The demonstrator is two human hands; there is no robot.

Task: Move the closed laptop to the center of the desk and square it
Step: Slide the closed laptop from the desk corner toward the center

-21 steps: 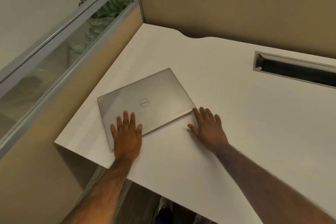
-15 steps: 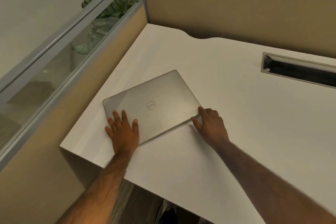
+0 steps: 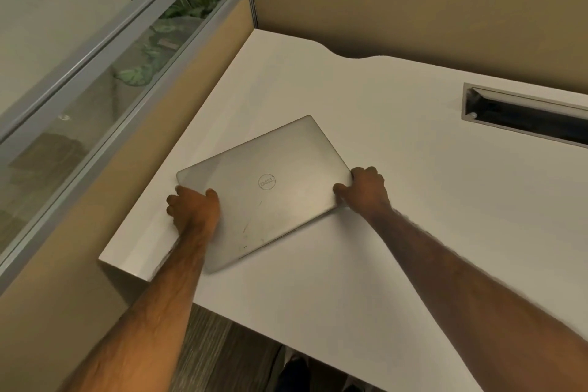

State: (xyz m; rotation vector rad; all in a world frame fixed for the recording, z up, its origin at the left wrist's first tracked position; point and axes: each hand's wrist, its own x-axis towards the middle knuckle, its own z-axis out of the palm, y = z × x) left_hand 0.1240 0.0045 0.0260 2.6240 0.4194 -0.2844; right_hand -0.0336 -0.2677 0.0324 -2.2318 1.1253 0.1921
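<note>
A closed silver laptop point(image 3: 270, 181) with a round logo lies skewed on the white desk point(image 3: 413, 232), near the desk's left end. My left hand point(image 3: 194, 208) is curled over the laptop's left edge, fingers wrapped around it. My right hand point(image 3: 364, 189) grips the laptop's right corner, fingers bent over the edge. The near edge of the laptop seems slightly raised off the desk, though I cannot be sure.
A dark rectangular cable slot point(image 3: 525, 116) is cut into the desk at the far right. Tan partition walls point(image 3: 413, 0) close the back and left. A glass panel point(image 3: 95, 99) with plant leaves behind it runs along the left. The desk's front edge drops to carpet.
Both hands went from lying flat beside and on the laptop to curling around its left edge and right corner. The laptop has turned slightly.
</note>
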